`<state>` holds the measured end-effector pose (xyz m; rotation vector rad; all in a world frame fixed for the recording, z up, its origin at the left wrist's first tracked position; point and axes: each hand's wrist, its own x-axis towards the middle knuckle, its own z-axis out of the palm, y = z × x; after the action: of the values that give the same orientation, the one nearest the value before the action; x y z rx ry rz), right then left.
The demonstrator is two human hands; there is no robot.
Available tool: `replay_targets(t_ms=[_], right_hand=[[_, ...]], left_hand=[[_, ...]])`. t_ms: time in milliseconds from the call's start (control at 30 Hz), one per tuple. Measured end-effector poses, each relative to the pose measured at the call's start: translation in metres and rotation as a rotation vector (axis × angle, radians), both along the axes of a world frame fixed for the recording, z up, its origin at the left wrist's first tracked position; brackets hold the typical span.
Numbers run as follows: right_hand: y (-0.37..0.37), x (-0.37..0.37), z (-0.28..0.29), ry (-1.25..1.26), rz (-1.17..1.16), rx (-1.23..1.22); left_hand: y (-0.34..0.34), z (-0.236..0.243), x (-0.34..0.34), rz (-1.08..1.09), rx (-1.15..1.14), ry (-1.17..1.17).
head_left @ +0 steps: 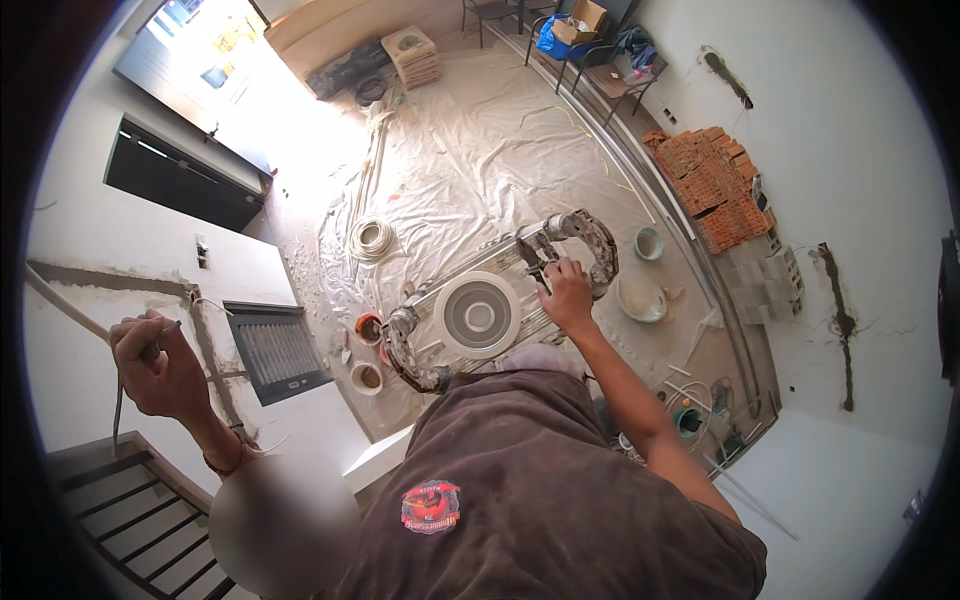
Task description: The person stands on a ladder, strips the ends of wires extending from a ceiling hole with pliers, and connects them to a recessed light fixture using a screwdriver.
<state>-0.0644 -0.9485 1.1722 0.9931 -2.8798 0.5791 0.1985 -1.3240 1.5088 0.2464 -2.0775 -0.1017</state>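
Note:
My left hand is raised at the left, its fingers curled round a cable. A pale flexible conduit comes in from the left edge and reaches this hand, and a thin dark cable end hangs below it. My right hand is over the ladder top with its fingers bent onto a dark hand tool, perhaps pliers; the fingers partly hide it. Left of that hand, a round white ceiling speaker or light with a ringed grey face lies on the ladder's worn top.
Plastic sheeting covers the floor below. On it are a coil of white tubing, an orange bucket and a pale basin. Red bricks are stacked by the right wall, chairs behind. A dark railing is at lower left.

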Motion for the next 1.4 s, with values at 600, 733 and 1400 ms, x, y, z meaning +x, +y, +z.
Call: replay_targets(t_ms=[600, 733, 1400], right_hand=[[0.002, -0.006, -0.008, -0.343, -0.057, 0.064], [0.013, -0.008, -0.006, -0.458, -0.037, -0.023], [-0.005, 0.004, 0.122, -1.415, 0.091, -0.766]], left_hand=[[0.006, -0.004, -0.016, 0.018, 0.058, -0.033], [-0.001, -0.001, -0.005, 0.047, 0.065, -0.031], [0.055, 0.032, -0.028, 0.06, 0.064, -0.086]])
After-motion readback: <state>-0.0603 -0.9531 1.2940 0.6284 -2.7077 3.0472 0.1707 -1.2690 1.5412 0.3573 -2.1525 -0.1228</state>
